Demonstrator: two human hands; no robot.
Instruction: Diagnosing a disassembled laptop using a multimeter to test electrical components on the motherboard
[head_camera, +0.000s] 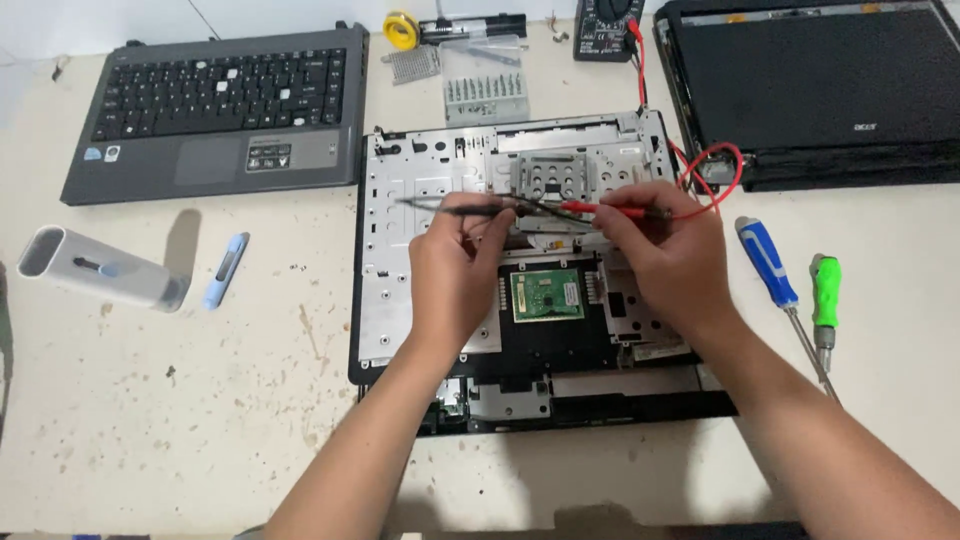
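From the head view, a black probe (462, 208) is being pinched between the curled fingers of the left hand (455, 275), while a red probe (612, 211) is being gripped in the closed fingers of the right hand (668, 258). Both probes are being held low over the opened laptop chassis (400, 290), their tips crossing near the metal bracket (548, 177) at its upper middle. A green circuit board (547, 295) is being left exposed between the two hands. Red lead wire (722, 170) is being looped up toward the multimeter (603, 30). A blue screwdriver (768, 266) and a green screwdriver (825, 300) are lying on the table (200, 400) at the right, and a detached keyboard panel (215, 110) is lying at the upper left.
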